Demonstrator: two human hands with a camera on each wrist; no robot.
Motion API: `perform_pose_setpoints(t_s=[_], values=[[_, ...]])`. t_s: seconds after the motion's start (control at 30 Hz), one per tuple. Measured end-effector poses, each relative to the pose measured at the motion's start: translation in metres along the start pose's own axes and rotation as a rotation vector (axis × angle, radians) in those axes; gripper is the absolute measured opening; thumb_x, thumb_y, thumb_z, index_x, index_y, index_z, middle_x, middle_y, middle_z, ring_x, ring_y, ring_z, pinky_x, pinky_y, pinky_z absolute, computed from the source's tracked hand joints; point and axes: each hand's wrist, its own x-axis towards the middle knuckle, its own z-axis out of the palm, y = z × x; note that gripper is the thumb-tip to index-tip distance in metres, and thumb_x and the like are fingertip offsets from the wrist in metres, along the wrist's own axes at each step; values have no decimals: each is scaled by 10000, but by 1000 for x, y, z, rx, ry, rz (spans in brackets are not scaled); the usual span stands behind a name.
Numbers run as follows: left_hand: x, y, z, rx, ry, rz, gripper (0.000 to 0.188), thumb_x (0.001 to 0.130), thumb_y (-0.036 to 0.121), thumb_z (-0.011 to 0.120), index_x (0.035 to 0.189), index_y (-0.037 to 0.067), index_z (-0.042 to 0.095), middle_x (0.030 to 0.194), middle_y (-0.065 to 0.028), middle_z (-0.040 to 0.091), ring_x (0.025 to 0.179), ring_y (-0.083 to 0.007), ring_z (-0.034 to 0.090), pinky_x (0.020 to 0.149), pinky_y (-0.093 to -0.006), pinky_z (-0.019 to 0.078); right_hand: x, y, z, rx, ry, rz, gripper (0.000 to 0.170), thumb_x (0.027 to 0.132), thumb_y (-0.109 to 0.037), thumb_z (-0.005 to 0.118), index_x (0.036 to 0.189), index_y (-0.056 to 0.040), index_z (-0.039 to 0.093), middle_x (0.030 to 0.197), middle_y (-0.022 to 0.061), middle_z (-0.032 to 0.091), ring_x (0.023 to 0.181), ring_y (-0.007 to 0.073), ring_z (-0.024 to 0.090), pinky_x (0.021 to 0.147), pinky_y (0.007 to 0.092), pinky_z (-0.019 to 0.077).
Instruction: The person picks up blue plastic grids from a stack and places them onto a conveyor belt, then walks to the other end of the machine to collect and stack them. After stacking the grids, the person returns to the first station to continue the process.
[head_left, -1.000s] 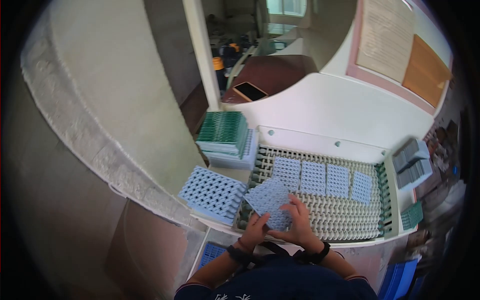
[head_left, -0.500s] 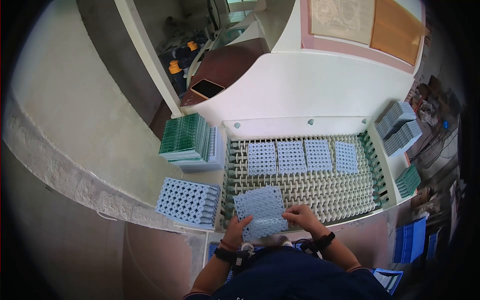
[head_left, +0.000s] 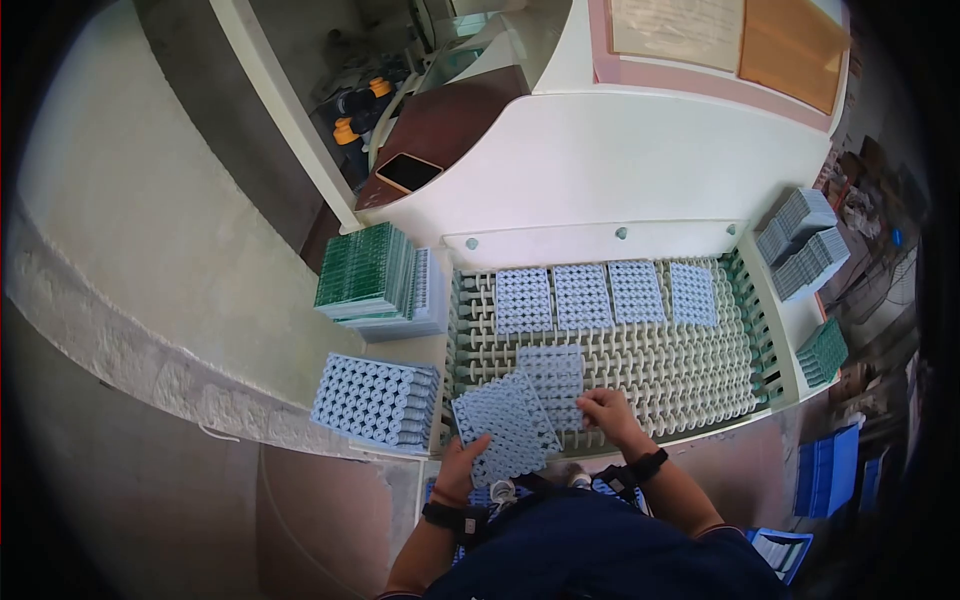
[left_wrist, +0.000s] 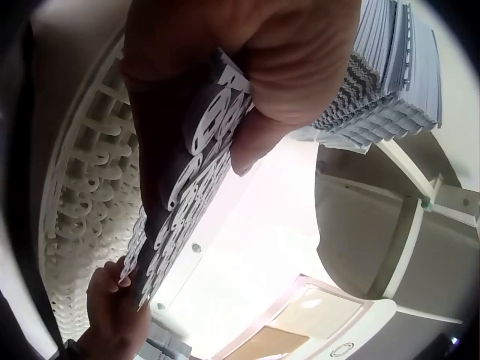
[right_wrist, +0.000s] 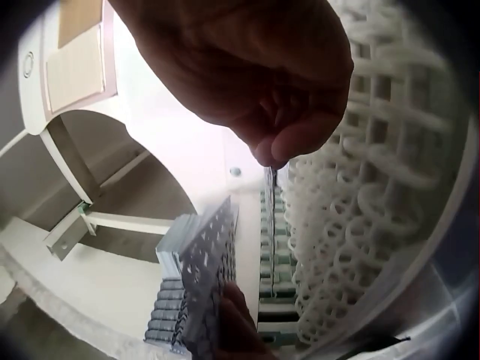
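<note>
My left hand (head_left: 460,468) grips a small stack of light blue perforated panels (head_left: 505,432) by its left edge, thumb on top, tilted over the roller bed's front. The left wrist view shows several layers in the held panels (left_wrist: 196,172), between thumb and fingers. My right hand (head_left: 612,420) pinches one light blue panel (head_left: 556,372) by its right edge. This panel overlaps the stack in the head view, lying partly behind it. Seen edge-on in the right wrist view, the pinched panel (right_wrist: 271,232) is thin and hangs from thumb and fingertips.
Several blue panels (head_left: 582,298) lie in a row along the far part of the white roller bed (head_left: 680,375). At left are a blue panel stack (head_left: 370,400) and green panels (head_left: 365,268) on blue ones. Grey stacks (head_left: 805,245) and green pieces (head_left: 822,352) stand right.
One panel has come apart from the held stack and is now in my right hand's pinch. My left hand keeps the others, now tilted left. The head view has shifted.
</note>
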Motion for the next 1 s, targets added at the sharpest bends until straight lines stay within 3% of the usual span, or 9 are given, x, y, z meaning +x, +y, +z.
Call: perform_pose_setpoints(t_s=[0.17, 0.3, 0.4, 0.47, 0.73, 0.8, 0.87, 0.93, 1.0], values=[[4, -5, -7, 42, -21, -5, 233, 867, 85, 566, 1085, 2, 556, 996, -92, 630, 857, -203, 628, 752, -325, 520, 5, 3, 27, -35, -163, 137, 182, 875, -155, 592, 864, 22, 631, 680, 43, 620, 575, 92, 591, 527, 233, 506], [1, -3, 0, 17, -25, -21, 240, 869, 85, 563, 1091, -4, 553, 1009, -94, 625, 857, -199, 625, 753, -321, 518, -10, -11, 21, -4, -91, 117, 207, 872, -188, 606, 846, 16, 633, 701, 37, 630, 586, 84, 596, 528, 211, 490], [0, 0, 9, 52, -34, -35, 254, 875, 96, 556, 1100, -21, 551, 1009, -89, 620, 867, -186, 617, 756, -307, 511, -25, -24, 15, -112, -199, 146, 215, 860, -199, 626, 875, 15, 640, 690, 29, 625, 599, 80, 600, 525, 205, 492], [9, -10, 0, 80, -54, -29, 247, 878, 96, 552, 1099, -15, 551, 1015, -90, 621, 864, -186, 618, 760, -309, 509, -32, -24, 18, -185, -410, 98, 212, 852, -189, 633, 882, 21, 650, 698, 18, 620, 583, 83, 590, 536, 222, 499], [13, -10, -5, -12, -18, -104, 268, 882, 91, 519, 1118, -35, 536, 1048, -125, 616, 931, -210, 618, 821, -343, 504, -30, -19, -43, -22, 53, 27, 193, 845, -160, 637, 862, 32, 650, 675, 30, 620, 525, 72, 566, 482, 200, 474], [10, -7, -7, -304, -196, -155, 317, 851, 18, 499, 1163, -35, 510, 1082, -142, 605, 981, -263, 608, 852, -368, 501, -28, -11, -63, -63, 119, 39, 205, 834, -165, 647, 864, 38, 645, 668, 32, 616, 529, 88, 571, 486, 219, 476], [10, -10, -6, -314, -191, -120, 335, 841, 0, 486, 1173, -38, 502, 1092, -149, 600, 987, -272, 605, 856, -377, 500, -23, -4, -75, -101, 186, 50, 218, 824, -169, 658, 865, 44, 640, 660, 34, 611, 533, 103, 575, 491, 238, 478], [10, -14, -7, -324, -184, -86, 354, 831, -17, 474, 1184, -42, 493, 1102, -155, 595, 992, -281, 603, 860, -386, 498, -22, -1, -79, -607, 288, -36, 236, 793, -185, 691, 873, 32, 640, 674, 46, 621, 574, 106, 591, 520, 266, 483], [13, -20, -12, -228, -185, -50, 340, 846, 2, 492, 1183, -44, 492, 1103, -151, 597, 982, -267, 607, 851, -378, 501, -25, -3, -73, -795, 405, -164, 285, 765, -234, 713, 899, 8, 647, 716, 88, 637, 607, 147, 609, 562, 288, 489]])
